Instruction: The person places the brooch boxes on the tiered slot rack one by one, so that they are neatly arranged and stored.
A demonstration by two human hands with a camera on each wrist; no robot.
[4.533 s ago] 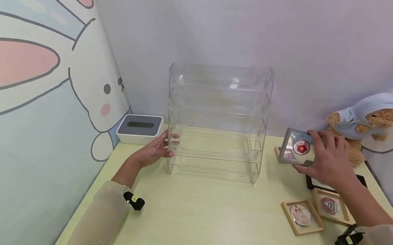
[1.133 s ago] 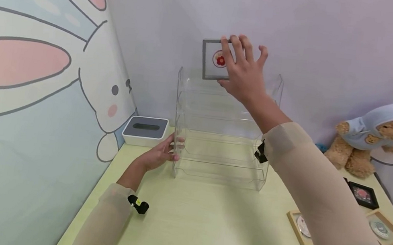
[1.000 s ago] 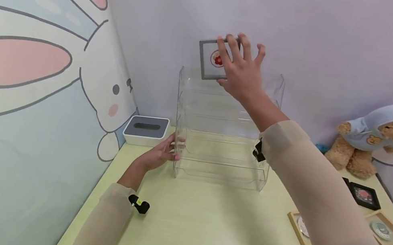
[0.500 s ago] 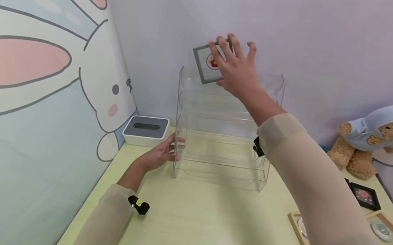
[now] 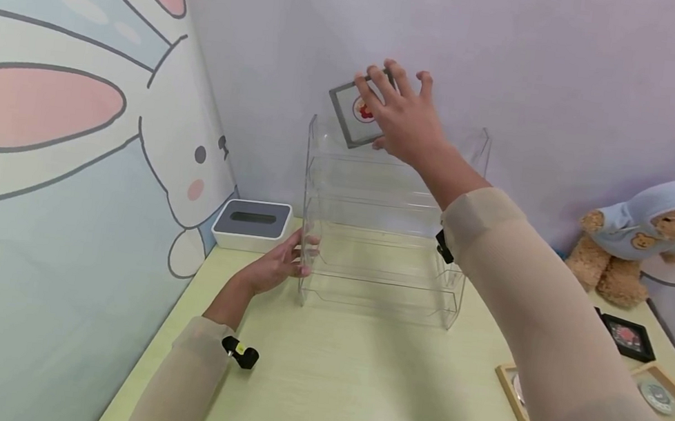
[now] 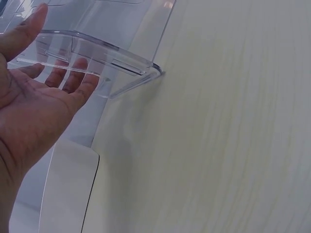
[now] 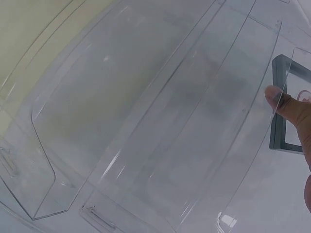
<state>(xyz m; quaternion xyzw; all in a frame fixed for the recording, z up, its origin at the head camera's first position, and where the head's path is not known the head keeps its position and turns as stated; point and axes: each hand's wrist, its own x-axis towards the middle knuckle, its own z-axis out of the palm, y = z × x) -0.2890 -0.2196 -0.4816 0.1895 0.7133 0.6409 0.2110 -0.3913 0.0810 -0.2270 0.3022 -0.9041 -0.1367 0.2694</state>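
Observation:
A clear acrylic tiered rack (image 5: 381,282) stands upright on the table, against the wall. At its lower left side my left hand (image 5: 268,271) grips the side panel; in the left wrist view the thumb and curled fingers (image 6: 75,80) lie on either side of the rack (image 6: 104,46). My right hand (image 5: 409,120) holds a grey square frame (image 5: 343,115) with a red-flower round badge inside, tilted at the rack's top tier. The hand covers the frame's right part. In the right wrist view, the thumb (image 7: 284,103) presses the grey frame's edge (image 7: 279,128).
A white tissue box (image 5: 251,226) with a grey lid sits left of the rack. On the right are a teddy bear (image 5: 634,237) in a blue hoodie, a black frame (image 5: 628,338) and wooden frames (image 5: 666,397), one partly behind my right sleeve (image 5: 544,317).
My right hand has brought the grey frame from the right side up to the rack's top, then tilted it counterclockwise and lowered it slightly leftward. My left hand stays on the rack.

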